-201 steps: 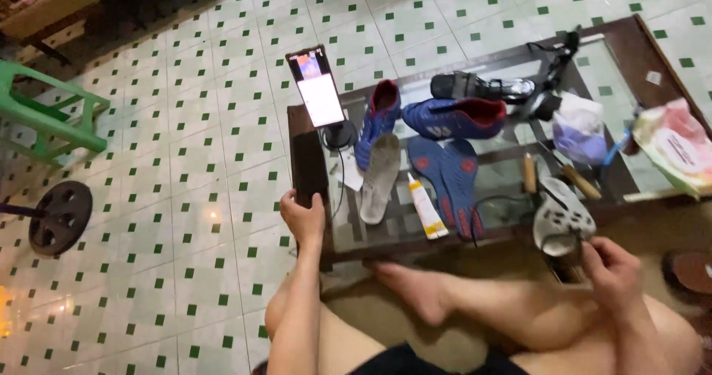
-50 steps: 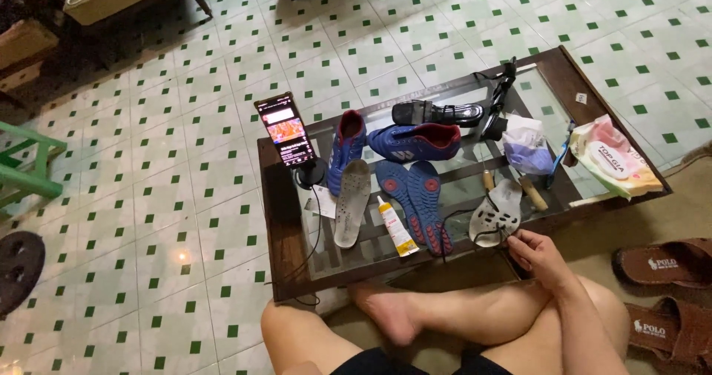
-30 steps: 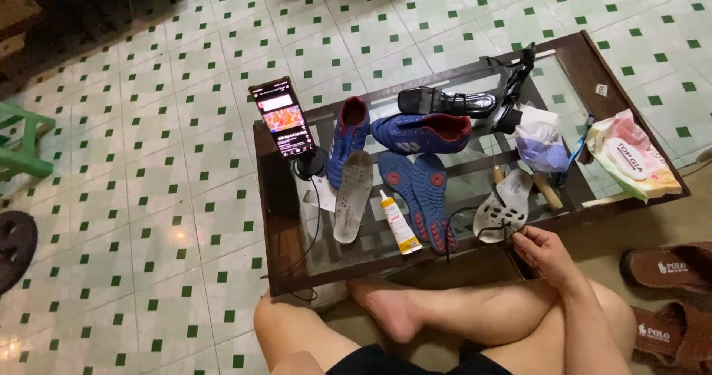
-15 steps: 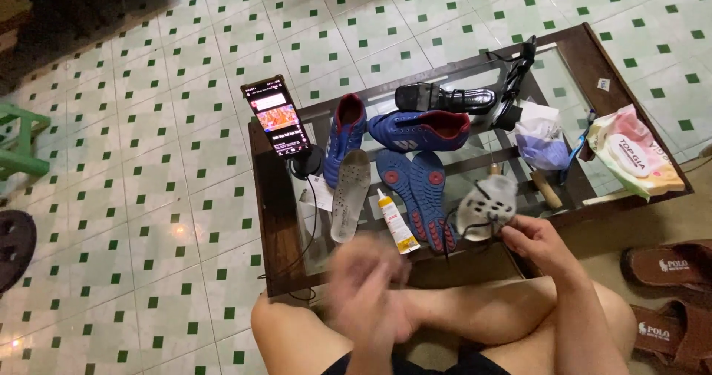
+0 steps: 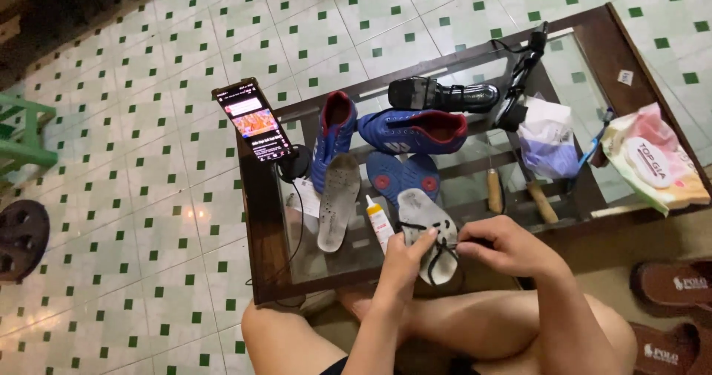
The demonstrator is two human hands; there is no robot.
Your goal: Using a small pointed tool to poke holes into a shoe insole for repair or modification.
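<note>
Insole [image 5: 426, 227], grey-white, held over the near edge of the desk [image 5: 259, 219] with a black cord or strap looped across it; left hand [image 5: 404, 260] grips its near side with fingers curled, right hand [image 5: 504, 245] pinches the black cord just beside it. Second insole [image 5: 338, 201], grey, flat on the glass, next to a small white glue tube [image 5: 380, 223] with an orange cap. Blue football boot [image 5: 333, 137] upright at the back; another blue boot [image 5: 415, 130] on its side; a blue sole [image 5: 400, 178] sole-up, partly hidden behind the held insole. Black sandal [image 5: 445, 93] at the far edge. Phone [image 5: 252, 119], screen lit, propped on a stand. Plastic bag [image 5: 546, 137], pale, knotted, contents not discernible. Soft packet [image 5: 656, 163], pink and white, at the right end. Two wooden-handled tools [image 5: 519, 193] under the glass, heads hidden. Brown slippers [image 5: 675, 286] on the floor, cut off by the frame
</note>
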